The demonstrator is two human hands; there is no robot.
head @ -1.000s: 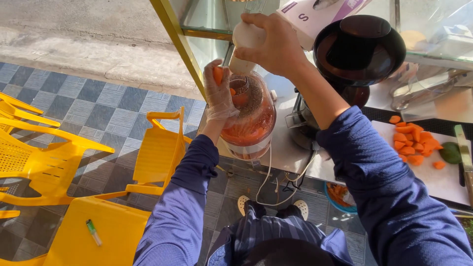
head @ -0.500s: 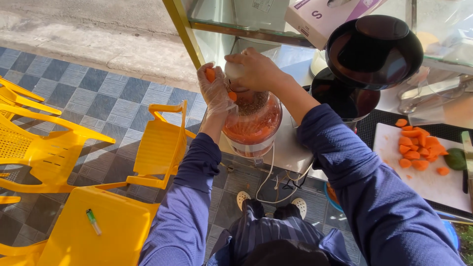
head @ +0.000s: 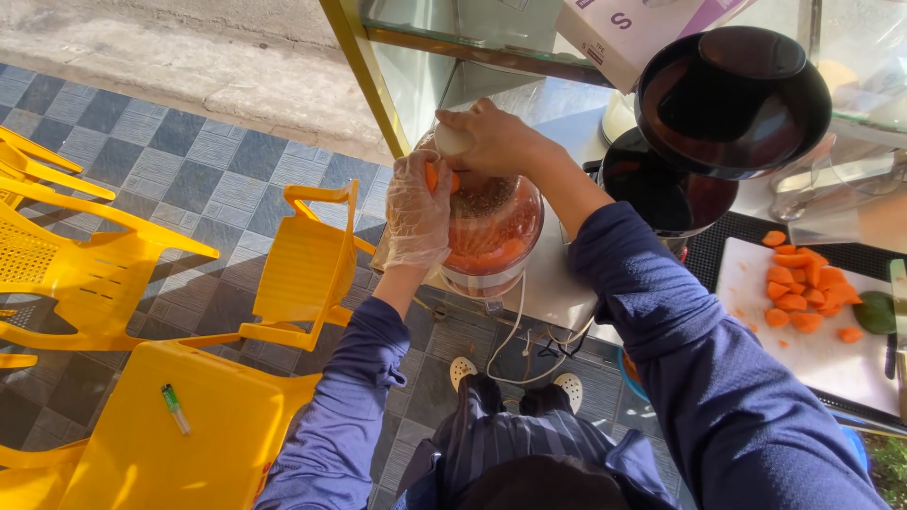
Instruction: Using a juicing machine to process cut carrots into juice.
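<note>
Steel counter at a street stall, and the tiled floor below it.

A steel counter (head: pixel 557 283) ran from the middle of the frame to the right edge. At frame centre, near its left corner, stood a clear juicer bowl (head: pixel 491 231) holding orange pulp. Right of it stood a black round container (head: pixel 666 194), and a black mat (head: pixel 732 250) carried a white cutting board (head: pixel 822 354) with carrot pieces (head: pixel 803 288) at right. On the grey checked floor (head: pixel 189 179), at left and lower left, stood yellow plastic chairs (head: pixel 302 269) and a yellow table (head: pixel 189 444) with a green lighter (head: pixel 176 408) on it.
</note>
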